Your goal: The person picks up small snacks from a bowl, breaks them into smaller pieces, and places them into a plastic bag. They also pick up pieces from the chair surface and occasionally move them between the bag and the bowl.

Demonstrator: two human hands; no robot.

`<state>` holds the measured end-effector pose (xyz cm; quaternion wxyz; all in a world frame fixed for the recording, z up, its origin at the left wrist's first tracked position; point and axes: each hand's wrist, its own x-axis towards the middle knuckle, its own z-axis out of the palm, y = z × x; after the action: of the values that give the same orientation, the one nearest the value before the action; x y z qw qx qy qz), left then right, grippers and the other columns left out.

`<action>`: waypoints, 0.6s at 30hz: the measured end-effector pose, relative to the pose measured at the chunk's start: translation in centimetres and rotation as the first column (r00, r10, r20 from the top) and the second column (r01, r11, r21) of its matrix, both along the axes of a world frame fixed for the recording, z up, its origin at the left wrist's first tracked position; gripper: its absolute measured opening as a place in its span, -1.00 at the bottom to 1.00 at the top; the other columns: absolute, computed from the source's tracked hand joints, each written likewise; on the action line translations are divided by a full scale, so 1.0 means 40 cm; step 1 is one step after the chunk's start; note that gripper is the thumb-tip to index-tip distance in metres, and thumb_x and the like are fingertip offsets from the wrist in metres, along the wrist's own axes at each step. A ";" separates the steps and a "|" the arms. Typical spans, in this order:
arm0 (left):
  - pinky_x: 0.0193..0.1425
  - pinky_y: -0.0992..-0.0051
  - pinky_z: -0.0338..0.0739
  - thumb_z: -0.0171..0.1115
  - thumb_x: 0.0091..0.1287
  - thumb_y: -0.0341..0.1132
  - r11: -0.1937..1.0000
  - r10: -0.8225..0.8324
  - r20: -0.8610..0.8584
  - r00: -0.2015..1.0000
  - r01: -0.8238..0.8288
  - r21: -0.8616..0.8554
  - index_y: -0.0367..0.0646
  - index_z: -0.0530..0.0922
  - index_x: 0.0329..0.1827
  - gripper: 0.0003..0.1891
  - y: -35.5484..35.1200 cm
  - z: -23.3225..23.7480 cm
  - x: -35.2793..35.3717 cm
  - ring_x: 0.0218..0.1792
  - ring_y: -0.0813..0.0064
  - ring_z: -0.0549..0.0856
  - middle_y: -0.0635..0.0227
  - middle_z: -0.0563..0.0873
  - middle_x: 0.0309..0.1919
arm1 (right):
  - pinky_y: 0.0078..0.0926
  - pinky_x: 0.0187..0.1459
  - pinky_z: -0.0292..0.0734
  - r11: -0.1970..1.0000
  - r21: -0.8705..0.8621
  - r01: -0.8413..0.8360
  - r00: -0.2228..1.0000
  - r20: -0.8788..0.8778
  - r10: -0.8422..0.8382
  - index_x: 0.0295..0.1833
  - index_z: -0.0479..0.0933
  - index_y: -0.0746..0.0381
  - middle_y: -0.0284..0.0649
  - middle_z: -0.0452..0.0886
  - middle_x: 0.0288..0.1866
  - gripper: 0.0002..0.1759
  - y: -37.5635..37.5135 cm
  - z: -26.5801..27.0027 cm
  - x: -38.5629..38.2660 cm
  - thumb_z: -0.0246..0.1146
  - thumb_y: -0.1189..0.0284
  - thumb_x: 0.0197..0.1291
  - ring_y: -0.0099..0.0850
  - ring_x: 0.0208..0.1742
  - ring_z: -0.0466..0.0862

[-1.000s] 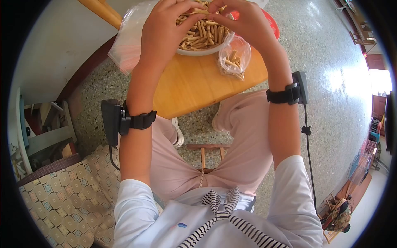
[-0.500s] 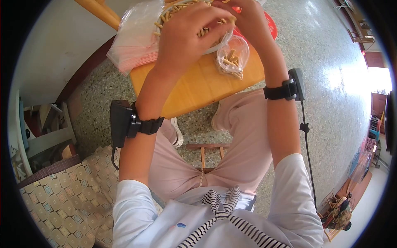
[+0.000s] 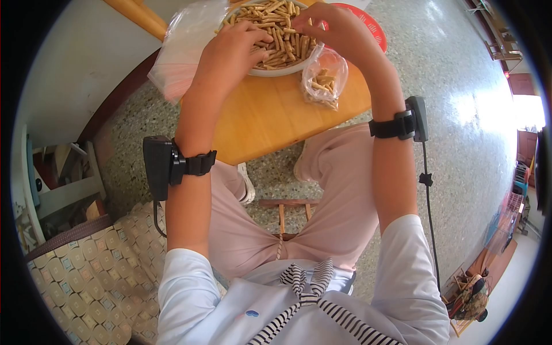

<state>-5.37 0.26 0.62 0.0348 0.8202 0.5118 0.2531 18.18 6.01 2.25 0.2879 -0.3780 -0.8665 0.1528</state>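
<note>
A white round bowl [image 3: 279, 72] full of short, light-brown sticks [image 3: 279, 26] sits on the wooden stool top [image 3: 276, 115]. Over its left side is my left hand [image 3: 233, 49], fingers apart and touching the sticks. My right hand [image 3: 333, 29] reaches over the right side, thumb and fingers apart at the sticks, with nothing visibly held. A small clear bag [image 3: 325, 80] with several sticks inside stands against the bowl's front right, its mouth open. Flat clear plastic bags [image 3: 187, 49] lie at the bowl's left, partly behind my left forearm.
A red plastic basket or lid [image 3: 371, 26] shows behind my right hand. Each forearm wears a black strapped device [image 3: 164, 167] with a cable. A patterned cushion [image 3: 86, 276] lies at lower left. Below the stool top are my legs and a wooden rung [image 3: 287, 203].
Both hands have come apart from above the bowl. My left hand moved left and down onto the sticks, and my right hand lowered to the bowl's right side. More sticks show now.
</note>
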 end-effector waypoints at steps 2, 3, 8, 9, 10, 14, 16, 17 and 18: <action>0.07 0.30 0.60 0.34 0.32 -0.32 0.998 0.016 -0.032 0.999 -0.018 -0.063 -0.03 0.72 0.01 -0.78 -0.007 0.002 0.001 -0.01 0.23 0.70 0.33 0.75 -0.13 | -0.28 -0.02 0.64 0.995 -0.103 0.016 0.998 0.065 -0.010 0.05 0.72 0.10 -0.22 0.76 -0.11 -0.71 0.006 -0.024 0.002 0.37 0.26 0.26 -0.26 -0.06 0.74; 0.06 0.29 0.60 0.35 0.30 -0.34 0.992 0.029 -0.062 0.998 -0.037 -0.125 -0.03 0.72 0.00 -0.78 -0.010 0.008 0.007 -0.02 0.23 0.70 0.33 0.76 -0.16 | -0.27 0.00 0.63 0.991 -0.130 -0.029 0.998 0.059 0.037 0.04 0.73 0.11 -0.21 0.75 -0.08 -0.72 0.006 -0.033 -0.001 0.37 0.29 0.24 -0.25 -0.04 0.73; 0.00 0.26 0.60 0.36 0.28 -0.37 0.995 0.037 -0.066 0.997 -0.043 -0.087 -0.06 0.73 -0.08 -0.83 -0.007 0.000 0.030 -0.05 0.18 0.71 0.33 0.76 -0.15 | -0.29 0.11 0.59 0.985 -0.166 -0.036 0.992 0.116 0.055 0.05 0.72 0.13 -0.20 0.72 0.00 -0.73 -0.007 -0.038 -0.013 0.40 0.36 0.25 -0.24 0.03 0.68; -0.02 0.26 0.60 0.36 0.28 -0.38 0.998 0.012 -0.068 0.998 -0.016 -0.061 -0.07 0.73 -0.09 -0.84 -0.007 0.002 0.031 -0.08 0.15 0.71 0.32 0.76 -0.15 | -0.29 0.12 0.58 0.986 -0.160 -0.044 0.989 0.134 0.065 0.06 0.72 0.12 -0.20 0.71 0.00 -0.72 -0.010 -0.034 -0.013 0.41 0.35 0.24 -0.21 0.04 0.68; -0.02 0.26 0.60 0.36 0.28 -0.38 0.998 0.012 -0.068 0.998 -0.017 -0.060 -0.07 0.73 -0.09 -0.84 -0.007 0.005 0.033 -0.08 0.15 0.71 0.32 0.76 -0.15 | -0.28 0.12 0.58 0.987 -0.155 -0.052 0.986 0.152 0.076 0.06 0.72 0.12 -0.19 0.71 -0.01 -0.71 -0.013 -0.031 -0.015 0.41 0.35 0.23 -0.19 0.05 0.67; -0.03 0.29 0.62 0.36 0.30 -0.40 0.996 0.055 -0.022 0.998 -0.056 -0.064 -0.10 0.74 -0.06 -0.82 -0.005 0.022 0.038 -0.13 0.16 0.74 0.27 0.77 -0.18 | -0.27 0.11 0.59 0.991 -0.124 -0.054 0.986 0.152 0.072 0.06 0.72 0.12 -0.18 0.72 0.00 -0.71 -0.012 -0.033 -0.023 0.42 0.34 0.23 -0.18 0.05 0.68; -0.04 0.34 0.63 0.36 0.31 -0.40 0.996 0.067 0.023 0.997 -0.066 -0.057 -0.10 0.74 -0.01 -0.80 0.002 0.032 0.036 -0.15 0.23 0.76 0.27 0.78 -0.19 | -0.25 -0.04 0.64 0.995 -0.077 -0.064 0.990 0.117 0.073 0.05 0.73 0.09 -0.24 0.74 -0.06 -0.66 -0.006 -0.033 -0.030 0.43 0.24 0.18 -0.21 -0.08 0.73; -0.03 0.40 0.63 0.37 0.33 -0.40 0.994 0.058 0.167 0.984 -0.041 -0.106 -0.11 0.74 0.02 -0.78 0.007 0.038 0.031 -0.16 0.34 0.77 0.29 0.79 -0.20 | -0.25 -0.04 0.64 0.995 -0.077 -0.063 0.990 0.118 0.072 0.05 0.73 0.09 -0.24 0.74 -0.06 -0.66 -0.007 -0.033 -0.031 0.43 0.24 0.18 -0.21 -0.08 0.73; -0.02 0.47 0.63 0.37 0.34 -0.40 0.988 0.056 0.308 0.950 -0.009 -0.151 -0.12 0.74 0.06 -0.76 0.009 0.047 0.030 -0.16 0.46 0.78 0.31 0.80 -0.21 | -0.25 -0.06 0.64 0.997 -0.071 -0.039 0.994 0.099 0.046 0.04 0.73 0.08 -0.25 0.75 -0.09 -0.65 -0.012 -0.026 -0.033 0.43 0.19 0.18 -0.22 -0.11 0.74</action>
<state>-4.15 0.60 2.50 0.1714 0.7567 0.5308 0.3411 16.87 5.54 1.23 0.2277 -0.3763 -0.8820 0.1694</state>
